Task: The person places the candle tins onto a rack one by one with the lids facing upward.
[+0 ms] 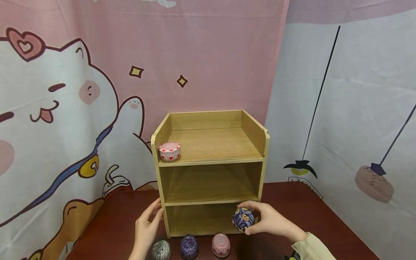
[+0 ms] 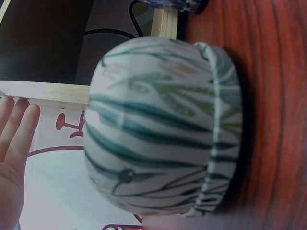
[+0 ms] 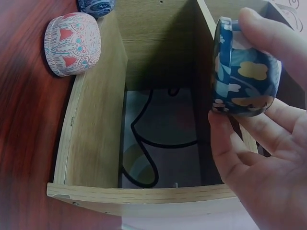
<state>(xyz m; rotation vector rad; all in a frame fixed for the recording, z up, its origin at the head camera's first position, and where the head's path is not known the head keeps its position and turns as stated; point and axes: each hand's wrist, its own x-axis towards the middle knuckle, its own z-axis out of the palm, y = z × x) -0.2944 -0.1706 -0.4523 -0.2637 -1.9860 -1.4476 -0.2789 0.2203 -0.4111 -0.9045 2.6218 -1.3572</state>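
My right hand (image 1: 271, 222) pinches a round blue floral tin (image 1: 243, 219) between thumb and fingers, in front of the lowest compartment's right end. In the right wrist view this tin (image 3: 249, 72) shows yellow and white flowers, tilted on its side. My left hand (image 1: 147, 225) is at the left side of the small wooden shelf (image 1: 211, 144), fingers extended against the panel. Near it stands a white tin with green leaves (image 2: 153, 129), large in the left wrist view. A pink-and-red patterned tin (image 1: 169, 151) sits at the top board's left front corner.
Along the shelf's front on the dark red table (image 1: 110, 224) stand a purple patterned tin (image 1: 189, 247) and a pink tin (image 1: 221, 245), right of the leaf-patterned one. Printed cloth (image 1: 211, 54) hangs behind and at the right.
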